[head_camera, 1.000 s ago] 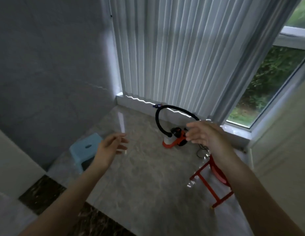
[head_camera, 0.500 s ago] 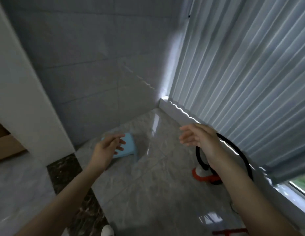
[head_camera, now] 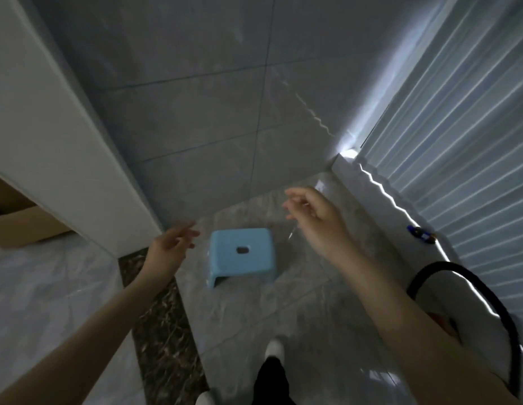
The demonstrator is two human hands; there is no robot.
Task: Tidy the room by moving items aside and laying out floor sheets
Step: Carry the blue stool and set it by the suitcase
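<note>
Down on the grey tiled floor [head_camera: 283,311], near the far corner, I see a small blue stool [head_camera: 242,254] standing upright, apart from both hands. My left hand [head_camera: 169,247] hovers just left of it, fingers loosely spread, holding nothing; my right hand [head_camera: 315,217] hangs above its right side, equally empty. A black hose [head_camera: 459,276] loops at right beside the curtain [head_camera: 459,141]; a cardboard box [head_camera: 23,226] sits far left.
</note>
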